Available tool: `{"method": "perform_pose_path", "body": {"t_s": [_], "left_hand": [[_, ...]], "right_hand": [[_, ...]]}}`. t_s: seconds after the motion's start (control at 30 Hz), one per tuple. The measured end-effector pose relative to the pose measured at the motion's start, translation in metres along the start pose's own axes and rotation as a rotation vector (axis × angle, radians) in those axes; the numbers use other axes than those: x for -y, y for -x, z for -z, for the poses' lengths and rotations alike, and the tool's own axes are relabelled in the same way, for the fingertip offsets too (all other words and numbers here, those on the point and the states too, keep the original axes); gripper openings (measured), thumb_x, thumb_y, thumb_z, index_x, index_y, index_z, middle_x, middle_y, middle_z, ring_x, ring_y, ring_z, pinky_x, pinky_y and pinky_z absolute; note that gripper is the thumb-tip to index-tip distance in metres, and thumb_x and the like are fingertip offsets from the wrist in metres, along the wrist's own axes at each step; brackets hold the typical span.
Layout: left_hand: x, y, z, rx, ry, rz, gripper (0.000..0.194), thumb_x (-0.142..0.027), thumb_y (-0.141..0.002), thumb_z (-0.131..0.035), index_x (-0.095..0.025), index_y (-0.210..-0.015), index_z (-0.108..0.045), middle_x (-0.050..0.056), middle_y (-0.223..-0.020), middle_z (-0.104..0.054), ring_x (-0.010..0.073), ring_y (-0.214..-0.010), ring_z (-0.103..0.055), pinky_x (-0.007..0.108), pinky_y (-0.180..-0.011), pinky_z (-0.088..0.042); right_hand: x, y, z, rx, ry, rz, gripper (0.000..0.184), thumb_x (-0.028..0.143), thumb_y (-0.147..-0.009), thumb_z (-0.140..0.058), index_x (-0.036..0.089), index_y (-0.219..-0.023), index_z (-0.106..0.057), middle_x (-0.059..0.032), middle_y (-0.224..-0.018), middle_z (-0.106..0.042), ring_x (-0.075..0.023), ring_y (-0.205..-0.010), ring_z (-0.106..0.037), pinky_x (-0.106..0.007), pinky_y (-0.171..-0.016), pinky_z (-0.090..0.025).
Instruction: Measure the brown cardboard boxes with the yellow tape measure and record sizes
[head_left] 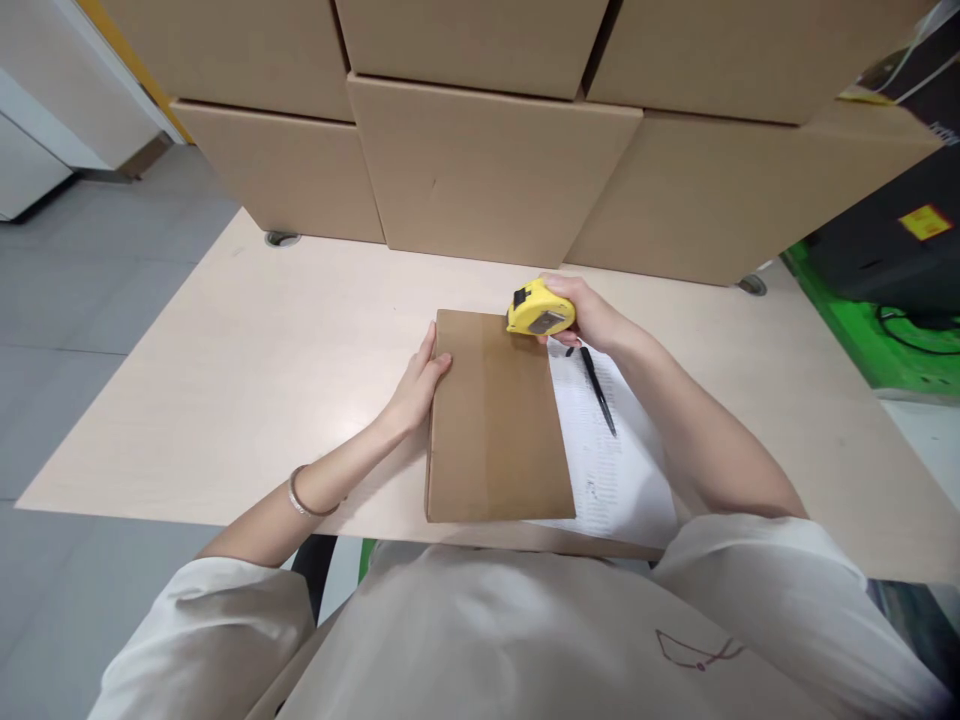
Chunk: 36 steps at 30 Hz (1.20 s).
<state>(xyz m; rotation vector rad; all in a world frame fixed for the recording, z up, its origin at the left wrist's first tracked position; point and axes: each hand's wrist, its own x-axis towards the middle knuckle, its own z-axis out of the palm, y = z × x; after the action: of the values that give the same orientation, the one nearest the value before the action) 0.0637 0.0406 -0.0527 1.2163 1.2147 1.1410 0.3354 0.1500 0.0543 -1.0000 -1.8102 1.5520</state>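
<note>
A flat brown cardboard box lies at the table's front edge. My left hand grips its left side, with the thumb on the top face and the fingers along the edge. In my right hand is a yellow tape measure, held over the box's far right corner. No pulled-out blade can be made out. Partly under the box, to its right, is a printed sheet of paper. A black pen rests on that sheet, below my right wrist.
Large cardboard boxes are stacked like a wall along the back of the pale wooden table. Cable holes sit near the back corners. At the far right, a black object with a yellow label stands on a green surface.
</note>
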Motion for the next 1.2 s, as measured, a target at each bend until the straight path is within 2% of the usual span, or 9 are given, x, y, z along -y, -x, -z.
{"method": "perform_pose_path", "body": {"t_s": [0.13, 0.3, 0.47, 0.73, 0.83, 0.9, 0.97, 1.1, 1.2], "left_hand": [[0.008, -0.007, 0.016, -0.166, -0.292, 0.074, 0.088, -0.062, -0.096, -0.079, -0.028, -0.174, -0.059, 0.014, -0.152, -0.054, 0.0423, -0.165, -0.045, 0.065, -0.149, -0.023], [-0.002, -0.022, 0.012, -0.008, -0.096, -0.076, 0.103, -0.064, -0.090, -0.092, -0.037, -0.177, -0.045, 0.013, -0.176, -0.050, 0.0429, -0.177, -0.034, 0.066, -0.148, -0.025], [-0.011, -0.025, 0.000, 0.189, 0.195, 0.039, 0.092, -0.064, -0.096, -0.087, -0.030, -0.171, -0.047, 0.016, -0.172, -0.062, 0.0449, -0.168, -0.052, 0.067, -0.141, -0.040], [-0.006, -0.020, -0.005, 0.084, 0.230, 0.018, 0.103, -0.061, -0.093, -0.088, -0.033, -0.179, -0.038, 0.013, -0.173, -0.064, 0.0437, -0.171, -0.050, 0.066, -0.144, -0.037], [-0.004, -0.022, -0.002, 0.105, 0.190, 0.027, 0.107, -0.061, -0.097, -0.085, -0.039, -0.186, -0.029, 0.008, -0.190, -0.048, 0.0420, -0.185, -0.027, 0.066, -0.151, -0.021], [-0.001, -0.025, 0.002, 0.093, 0.114, 0.013, 0.117, -0.063, -0.095, -0.086, -0.040, -0.190, -0.021, 0.004, -0.202, -0.025, 0.0386, -0.191, -0.002, 0.060, -0.154, -0.004], [0.001, -0.027, 0.006, 0.102, 0.049, 0.001, 0.127, -0.067, -0.094, -0.085, -0.036, -0.193, -0.012, 0.004, -0.206, -0.005, 0.0359, -0.190, 0.012, 0.055, -0.154, 0.006], [0.002, -0.029, 0.011, 0.156, -0.004, -0.006, 0.130, -0.073, -0.098, -0.080, -0.034, -0.194, -0.002, 0.004, -0.206, 0.007, 0.0332, -0.190, 0.018, 0.053, -0.153, 0.010], [0.000, -0.028, 0.012, 0.165, -0.002, -0.007, 0.129, -0.075, -0.098, -0.080, -0.037, -0.194, -0.004, 0.002, -0.205, 0.008, 0.0344, -0.189, 0.020, 0.054, -0.153, 0.011]], "right_hand": [[0.010, -0.024, -0.031, 0.073, 0.065, -0.052, 0.048, 0.071, -0.105, -0.064, 0.024, -0.097, -0.059, -0.0010, -0.060, -0.066, -0.0120, -0.039, -0.036, -0.025, -0.035, -0.025], [0.023, -0.054, -0.067, 0.103, 0.243, -0.117, 0.055, 0.076, -0.106, -0.072, 0.025, -0.097, -0.054, -0.0026, -0.070, -0.067, -0.0148, -0.051, -0.052, -0.027, -0.043, -0.033], [0.027, -0.064, -0.075, 0.088, 0.288, -0.131, 0.061, 0.083, -0.101, -0.076, 0.027, -0.098, -0.051, -0.0023, -0.072, -0.066, -0.0193, -0.059, -0.060, -0.030, -0.049, -0.036], [0.030, -0.066, -0.082, 0.096, 0.356, -0.140, 0.058, 0.080, -0.102, -0.076, 0.028, -0.097, -0.050, -0.0010, -0.064, -0.065, -0.0193, -0.054, -0.056, -0.032, -0.047, -0.034], [0.029, -0.056, -0.066, 0.083, 0.332, -0.176, 0.056, 0.078, -0.101, -0.077, 0.027, -0.099, -0.052, -0.0003, -0.062, -0.063, -0.0168, -0.045, -0.048, -0.032, -0.040, -0.028], [0.025, -0.041, -0.043, 0.069, 0.303, -0.199, 0.055, 0.076, -0.100, -0.078, 0.027, -0.099, -0.054, -0.0009, -0.061, -0.064, -0.0151, -0.042, -0.043, -0.031, -0.037, -0.026], [0.016, -0.020, -0.012, 0.038, 0.258, -0.190, 0.052, 0.074, -0.101, -0.077, 0.026, -0.098, -0.057, -0.0021, -0.063, -0.066, -0.0141, -0.041, -0.042, -0.029, -0.036, -0.026], [-0.008, 0.022, 0.044, -0.013, 0.184, -0.109, 0.047, 0.068, -0.102, -0.070, 0.025, -0.086, -0.059, -0.0006, -0.054, -0.060, -0.0131, -0.037, -0.036, -0.029, -0.037, -0.026], [-0.024, 0.035, 0.057, -0.056, 0.163, -0.093, 0.049, 0.070, -0.101, -0.067, 0.026, -0.081, -0.058, -0.0012, -0.052, -0.060, -0.0137, -0.035, -0.036, -0.030, -0.035, -0.024]]}}
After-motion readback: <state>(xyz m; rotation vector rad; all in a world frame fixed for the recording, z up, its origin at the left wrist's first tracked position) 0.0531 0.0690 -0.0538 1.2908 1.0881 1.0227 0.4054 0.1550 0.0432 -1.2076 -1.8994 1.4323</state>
